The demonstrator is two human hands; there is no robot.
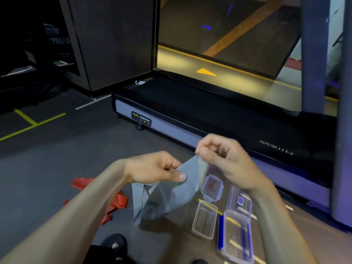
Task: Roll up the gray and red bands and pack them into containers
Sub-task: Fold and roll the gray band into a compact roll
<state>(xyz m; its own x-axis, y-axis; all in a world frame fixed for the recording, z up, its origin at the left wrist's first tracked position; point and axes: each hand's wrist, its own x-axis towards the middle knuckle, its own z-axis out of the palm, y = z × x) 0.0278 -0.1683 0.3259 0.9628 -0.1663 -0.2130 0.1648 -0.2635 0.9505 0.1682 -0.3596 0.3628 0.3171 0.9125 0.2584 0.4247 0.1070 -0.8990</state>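
Note:
A gray band (167, 193) hangs in the air between my hands, unrolled and draping toward the floor. My left hand (154, 168) pinches its upper edge with thumb on top. My right hand (222, 155) pinches the band's top corner a little higher and to the right. The red band (114, 202) lies crumpled on the dark floor to the left, partly hidden behind my left forearm. On the floor at the lower right stand a small clear container (204, 220) and a larger clear container (238, 237), both open, with their lids (212, 187) (241, 201) lying just beyond them.
A treadmill (190, 115) with a gray side rail runs across the floor just beyond my hands. Its upright post (342, 130) rises at the right. My dark shoe (114, 242) shows at the bottom. Yellow lines mark the floor at the left.

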